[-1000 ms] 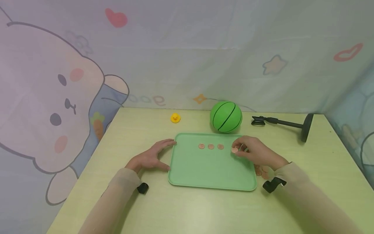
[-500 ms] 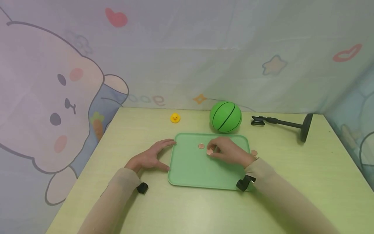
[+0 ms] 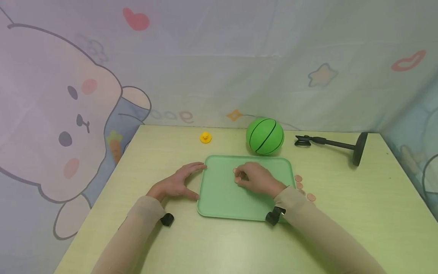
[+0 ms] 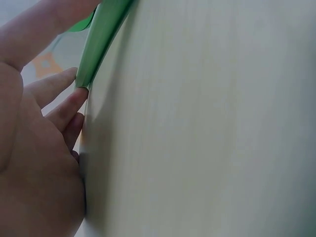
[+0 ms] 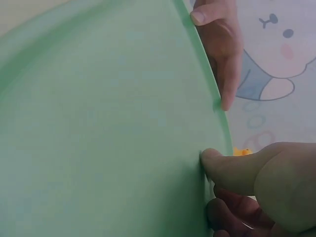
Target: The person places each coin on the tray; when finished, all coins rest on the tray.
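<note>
A light green tray [image 3: 219, 199] lies on the table. My left hand [image 3: 176, 183] rests beside its left edge, thumb and fingers spread along the rim; the left wrist view shows fingertips touching the tray's edge [image 4: 101, 44]. Over the tray, my right hand [image 3: 257, 179] pinches a copper-coloured coin [image 3: 237, 180] between thumb and fingers. One coin [image 3: 235, 170] peeks out on the tray just beyond those fingertips; the rest of that row is hidden behind the hand. In the right wrist view the right thumb [image 5: 232, 170] is right at the tray surface.
Several loose coins [image 3: 311, 197] lie on the table off the tray's right edge, partly behind the right sleeve. Behind the tray sit a green ball [image 3: 265, 136] and a yellow toy duck [image 3: 205, 137]. A black stand [image 3: 337, 144] lies at the back right.
My right hand has moved left across the tray with the coin, and now covers most of the row of coins seen before. My left hand has stayed in place.
</note>
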Demonstrator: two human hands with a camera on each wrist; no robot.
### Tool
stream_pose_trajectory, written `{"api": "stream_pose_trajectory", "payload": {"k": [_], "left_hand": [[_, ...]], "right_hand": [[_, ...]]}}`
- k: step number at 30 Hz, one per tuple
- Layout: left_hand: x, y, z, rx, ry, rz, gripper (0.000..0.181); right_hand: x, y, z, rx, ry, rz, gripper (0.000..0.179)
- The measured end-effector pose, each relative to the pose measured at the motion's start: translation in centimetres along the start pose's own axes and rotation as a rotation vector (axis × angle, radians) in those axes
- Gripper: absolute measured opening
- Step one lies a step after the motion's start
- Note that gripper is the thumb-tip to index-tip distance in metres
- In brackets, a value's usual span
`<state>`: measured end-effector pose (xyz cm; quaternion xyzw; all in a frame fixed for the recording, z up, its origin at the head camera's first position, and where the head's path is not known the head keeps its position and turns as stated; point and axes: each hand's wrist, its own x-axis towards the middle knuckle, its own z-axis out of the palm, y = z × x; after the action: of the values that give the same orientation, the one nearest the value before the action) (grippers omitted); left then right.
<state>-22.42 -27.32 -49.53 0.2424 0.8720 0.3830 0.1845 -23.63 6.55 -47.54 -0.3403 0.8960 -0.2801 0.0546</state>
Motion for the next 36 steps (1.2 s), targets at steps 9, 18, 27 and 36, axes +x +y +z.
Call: {"api": "stream_pose_trajectory", "payload": {"k": [9,18,27,36], "left_hand": [[0.0,0.0,0.1,-0.002,0.004,-0.010,0.104],[0.0,-0.1,0.2,-0.004,0.006,-0.011,0.104],[-0.1,0.0,0.2,-0.011,0.006,-0.018,0.104],[0.0,-0.1,0.2,0.003,0.008,-0.009,0.104]], "right_hand": [[-0.1,0.1,0.3,0.019,0.000,0.044,0.013],[-0.1,-0.1,0.4,0.010,0.003,0.061,0.013],[-0.1,-0.2,0.3,-0.004,0.013,0.060,0.016],[-1.5,0.5,-1.0,0.016,0.002,0.052,0.030]]}}
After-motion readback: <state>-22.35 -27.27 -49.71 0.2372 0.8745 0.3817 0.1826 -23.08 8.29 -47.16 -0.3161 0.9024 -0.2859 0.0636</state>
